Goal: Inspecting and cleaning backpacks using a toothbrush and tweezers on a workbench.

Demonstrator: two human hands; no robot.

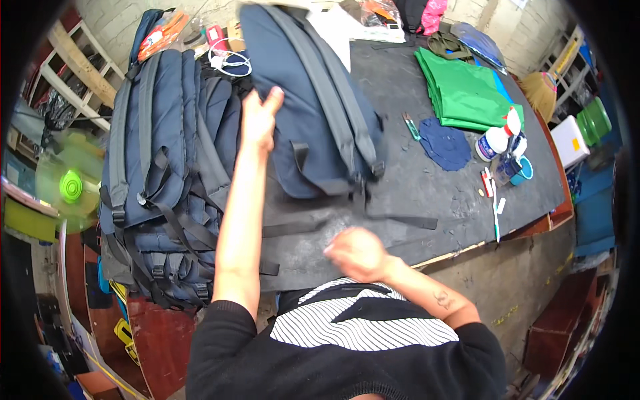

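A dark blue backpack [293, 113] with grey shoulder straps stands tilted over the black-topped table, its lower edge slightly blurred. My left hand [261, 120] grips its left side, thumb up along the edge, with some fingers hidden. Close to the table's front edge and below the backpack is my right hand [360, 255], apart from it; motion smears its fingers. Loose black straps [400, 220] trail across the tabletop between that hand and the backpack. To the left of my left arm lies a pile of similar backpacks [150, 147], with straps and buckles hanging down.
Folded green fabric [460, 90], a round navy cloth piece [445, 143], a cutter [411, 127], a spray bottle [495, 141] and a blue cup [523, 171] occupy the table's right. A white cable [233, 63] lies behind the pile. A green fan [71, 185] stands far left.
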